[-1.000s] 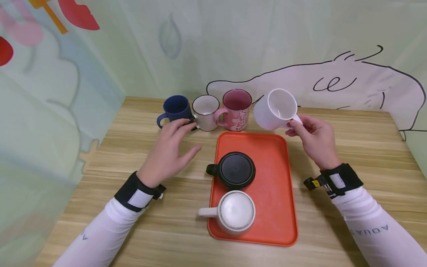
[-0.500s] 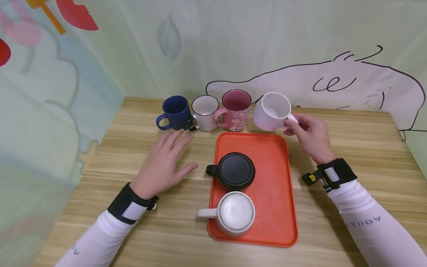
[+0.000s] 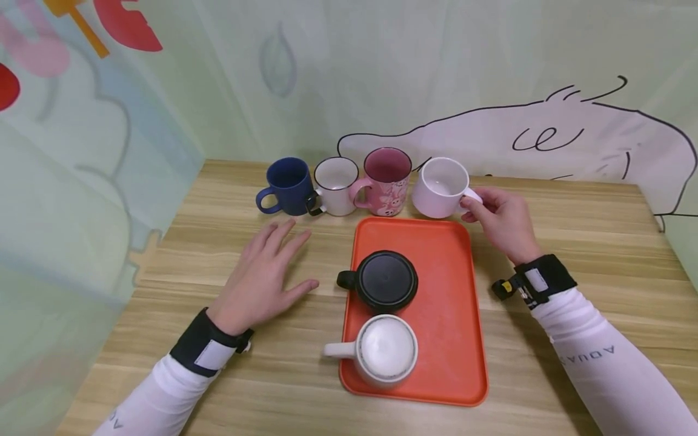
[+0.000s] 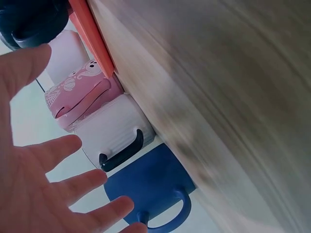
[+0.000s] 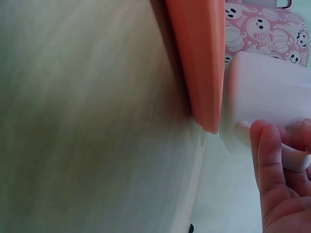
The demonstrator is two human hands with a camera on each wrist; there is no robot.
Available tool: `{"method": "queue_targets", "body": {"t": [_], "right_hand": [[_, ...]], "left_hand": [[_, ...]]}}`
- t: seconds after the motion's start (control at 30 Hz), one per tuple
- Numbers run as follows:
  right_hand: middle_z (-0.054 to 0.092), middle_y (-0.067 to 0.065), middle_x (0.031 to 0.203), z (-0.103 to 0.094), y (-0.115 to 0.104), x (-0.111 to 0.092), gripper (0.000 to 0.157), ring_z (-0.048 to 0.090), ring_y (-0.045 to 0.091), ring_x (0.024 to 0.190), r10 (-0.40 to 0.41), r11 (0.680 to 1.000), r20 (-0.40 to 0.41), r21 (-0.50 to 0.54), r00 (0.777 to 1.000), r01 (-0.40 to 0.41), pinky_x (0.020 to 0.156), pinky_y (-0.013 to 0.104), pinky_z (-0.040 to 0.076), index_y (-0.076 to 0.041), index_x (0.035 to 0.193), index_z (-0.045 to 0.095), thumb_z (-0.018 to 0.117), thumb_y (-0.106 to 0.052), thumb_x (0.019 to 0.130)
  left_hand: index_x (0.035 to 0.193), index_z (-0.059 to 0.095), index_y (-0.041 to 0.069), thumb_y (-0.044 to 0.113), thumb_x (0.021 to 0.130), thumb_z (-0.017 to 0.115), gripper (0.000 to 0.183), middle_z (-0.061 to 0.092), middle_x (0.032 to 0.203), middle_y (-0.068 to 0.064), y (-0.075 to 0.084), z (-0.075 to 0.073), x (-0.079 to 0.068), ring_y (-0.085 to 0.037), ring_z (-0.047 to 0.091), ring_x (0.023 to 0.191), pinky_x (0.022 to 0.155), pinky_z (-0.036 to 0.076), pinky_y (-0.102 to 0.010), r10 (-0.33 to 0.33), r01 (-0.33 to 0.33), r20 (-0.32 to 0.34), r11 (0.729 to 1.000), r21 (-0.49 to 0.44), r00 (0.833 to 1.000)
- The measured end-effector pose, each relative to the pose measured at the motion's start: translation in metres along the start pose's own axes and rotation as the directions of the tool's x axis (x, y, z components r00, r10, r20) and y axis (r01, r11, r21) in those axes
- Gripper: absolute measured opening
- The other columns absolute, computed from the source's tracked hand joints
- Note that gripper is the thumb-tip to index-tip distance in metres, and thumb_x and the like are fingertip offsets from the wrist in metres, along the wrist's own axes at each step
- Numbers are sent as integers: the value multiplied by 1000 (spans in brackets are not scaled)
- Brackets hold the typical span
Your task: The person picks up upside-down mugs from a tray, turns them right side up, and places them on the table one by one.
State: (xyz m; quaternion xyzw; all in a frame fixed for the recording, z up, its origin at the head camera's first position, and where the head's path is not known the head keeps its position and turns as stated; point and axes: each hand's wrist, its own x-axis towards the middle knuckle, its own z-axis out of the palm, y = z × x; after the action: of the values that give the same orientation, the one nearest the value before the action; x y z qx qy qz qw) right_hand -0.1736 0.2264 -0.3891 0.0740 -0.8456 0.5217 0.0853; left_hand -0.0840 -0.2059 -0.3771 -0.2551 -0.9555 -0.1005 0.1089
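Note:
My right hand (image 3: 504, 221) pinches the handle of a plain white mug (image 3: 440, 188), which stands upright at the right end of a row of mugs. Left of it in that row are a pink patterned mug (image 3: 386, 184), a white mug with black rim and handle (image 3: 337, 188) and a blue mug (image 3: 290, 188). My left hand (image 3: 259, 275) hovers with spread fingers in front of the blue mug and holds nothing. In the right wrist view, fingers (image 5: 270, 155) lie against the white mug's handle.
An orange tray (image 3: 447, 339) lies in front of the row. On it, a black mug (image 3: 387, 278) and a speckled white mug (image 3: 386, 348) stand upside down, handles jutting past the left edge. A printed curtain (image 3: 436, 66) hangs behind the wooden table (image 3: 600, 242).
My right hand has lowered the white mug from a tilted position to upright beside the pink mug. My left hand has drawn back from the row, toward the front left.

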Motion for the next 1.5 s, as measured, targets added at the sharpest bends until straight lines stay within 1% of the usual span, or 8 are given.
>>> {"method": "queue_targets", "body": {"t": [0.1,0.33,0.53,0.8,0.97,1.1,1.3,1.5], "right_hand": [[72,19,98,0,0,1,36,71,16,73,2,1000,5,-11,1000,-1,70,31,57,0,118,71,71,-25,93],[72,15,100,0,3,4,38,71,15,74,7,996,20,-87,1000,-5,67,28,57,-2,120,70,70,-29,93],[72,13,100,1,7,6,37,71,16,74,9,995,32,-96,999,-6,69,31,57,-3,121,70,69,-28,94],[72,15,98,1,9,7,37,70,14,73,25,994,41,-104,999,-20,68,31,57,-3,121,70,69,-29,94],[72,16,98,1,9,8,36,71,15,74,28,996,46,-87,999,-24,69,31,57,-3,120,70,69,-28,94],[72,18,101,1,9,9,37,72,18,75,36,997,57,-63,998,-32,70,30,57,-2,121,69,69,-26,94],[72,17,104,-1,7,10,37,72,21,78,53,997,87,-67,995,-47,71,29,57,-3,123,68,68,-28,95],[71,18,101,-2,5,10,34,72,20,77,50,997,99,-62,994,-44,70,24,56,-2,120,69,67,-26,96]], "left_hand": [[151,45,16,68,83,63,88,31,157,-16,0,1,-2,-47,29,139,109,25,-64,-10,10,18,1000,-1,1000],[152,43,16,71,81,63,92,29,158,-15,0,1,-5,-48,26,140,109,23,-65,-30,30,55,1000,2,998],[154,40,19,73,81,61,93,26,160,-14,-1,2,-6,-48,23,141,109,21,-67,-50,49,84,999,11,995],[157,36,21,78,82,55,96,19,163,-13,0,2,-8,-47,17,145,110,17,-66,-75,73,136,997,19,988],[157,36,21,79,82,53,97,20,163,-14,1,3,-9,-47,17,145,110,19,-67,-74,72,138,997,19,988],[157,35,22,80,82,52,97,20,163,-13,1,3,-8,-46,15,146,110,18,-67,-78,77,141,997,18,987],[157,35,22,80,82,52,96,20,163,-13,2,3,-8,-44,13,147,110,18,-67,-82,81,147,997,8,986],[156,36,20,78,82,54,96,22,162,-14,4,1,-8,-44,16,146,110,19,-66,-73,73,130,997,7,989]]}}
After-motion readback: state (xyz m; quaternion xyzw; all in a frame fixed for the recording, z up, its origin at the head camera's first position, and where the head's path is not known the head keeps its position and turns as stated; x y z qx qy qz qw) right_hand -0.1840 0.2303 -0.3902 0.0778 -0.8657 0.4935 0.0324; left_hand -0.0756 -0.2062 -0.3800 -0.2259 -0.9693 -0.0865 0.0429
